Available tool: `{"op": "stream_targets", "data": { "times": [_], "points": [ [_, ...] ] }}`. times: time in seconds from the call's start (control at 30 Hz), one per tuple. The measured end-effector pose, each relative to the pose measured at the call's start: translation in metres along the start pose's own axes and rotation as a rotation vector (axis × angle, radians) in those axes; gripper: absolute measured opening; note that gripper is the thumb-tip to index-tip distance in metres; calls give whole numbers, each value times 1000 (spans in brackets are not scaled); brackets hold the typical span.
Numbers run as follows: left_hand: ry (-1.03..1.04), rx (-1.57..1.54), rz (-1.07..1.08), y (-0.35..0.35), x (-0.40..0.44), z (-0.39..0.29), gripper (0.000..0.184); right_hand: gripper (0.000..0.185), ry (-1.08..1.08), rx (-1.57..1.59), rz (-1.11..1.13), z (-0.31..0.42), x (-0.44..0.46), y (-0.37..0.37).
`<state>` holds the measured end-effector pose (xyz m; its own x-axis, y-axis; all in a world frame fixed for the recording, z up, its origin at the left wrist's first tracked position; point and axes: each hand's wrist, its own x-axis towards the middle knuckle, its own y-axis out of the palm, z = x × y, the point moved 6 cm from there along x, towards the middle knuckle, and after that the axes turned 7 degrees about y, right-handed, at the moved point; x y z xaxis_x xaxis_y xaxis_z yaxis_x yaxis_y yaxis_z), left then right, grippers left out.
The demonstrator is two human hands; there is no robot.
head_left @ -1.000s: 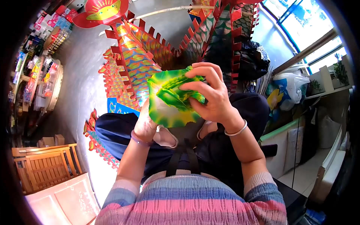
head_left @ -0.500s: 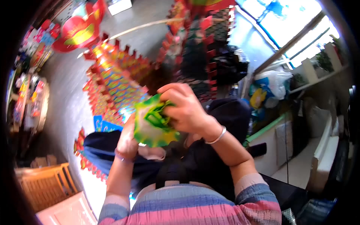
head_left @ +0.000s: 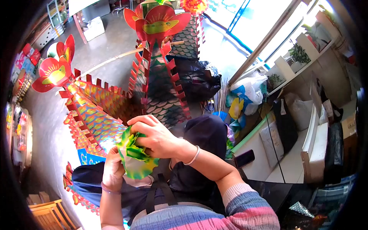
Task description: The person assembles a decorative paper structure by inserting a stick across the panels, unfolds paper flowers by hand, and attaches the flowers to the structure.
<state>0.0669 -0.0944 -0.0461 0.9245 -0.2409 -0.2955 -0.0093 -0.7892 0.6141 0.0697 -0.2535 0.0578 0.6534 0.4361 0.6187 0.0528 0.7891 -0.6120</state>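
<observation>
In the head view a ruffled artificial flower (head_left: 138,166), green and yellow with a white middle, is held over my lap. My left hand (head_left: 113,167) pinches its left edge. Bent over its upper side, my right hand (head_left: 158,137) has its fingers closed on the bunched green inner petals; its fingertips are partly hidden among them. Just beyond my hands stand a tapering scale-patterned paper piece (head_left: 90,117) with red toothed edges and a darker one (head_left: 163,97). Each is topped by a red lotus-shaped ornament, one at the left (head_left: 55,74) and one in the centre (head_left: 159,25).
A thin curved stick (head_left: 109,61) spans between the paper pieces. Black plastic bags (head_left: 197,80) and a white plastic bag (head_left: 251,92) lie to the right. A phone (head_left: 245,158) rests by my right elbow. A wooden chair (head_left: 51,214) stands lower left.
The view has shifted, so the paper pieces and surroundings sit differently in the picture. Both hands keep hold of the flower, which is now tipped with its white underside lower.
</observation>
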Motion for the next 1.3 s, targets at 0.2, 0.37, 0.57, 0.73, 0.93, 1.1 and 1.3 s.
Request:
{"op": "stream_targets", "data": {
  "times": [0.2,0.37,0.57,0.73,0.93,1.1,1.3],
  "points": [
    [36,77,92,-2,5,-6,7,17,79,90,-30,-3,2,-1],
    [373,455,51,16,-3,-34,8,22,175,155,-137,-16,3,4],
    [931,1097,48,48,-31,-78,12,19,700,723,-97,-41,-7,39],
    [1674,1694,373,75,-50,-81,20,19,1048,1342,-44,-36,-14,59],
    [1759,1736,534,66,-44,-82,26,26,1136,1483,-27,-44,-28,72],
    [679,568,222,-5,8,-86,20,35,966,838,94,-19,5,10],
    [108,-180,599,29,-29,-38,57,31,659,698,155,-8,50,0]
  ]
}}
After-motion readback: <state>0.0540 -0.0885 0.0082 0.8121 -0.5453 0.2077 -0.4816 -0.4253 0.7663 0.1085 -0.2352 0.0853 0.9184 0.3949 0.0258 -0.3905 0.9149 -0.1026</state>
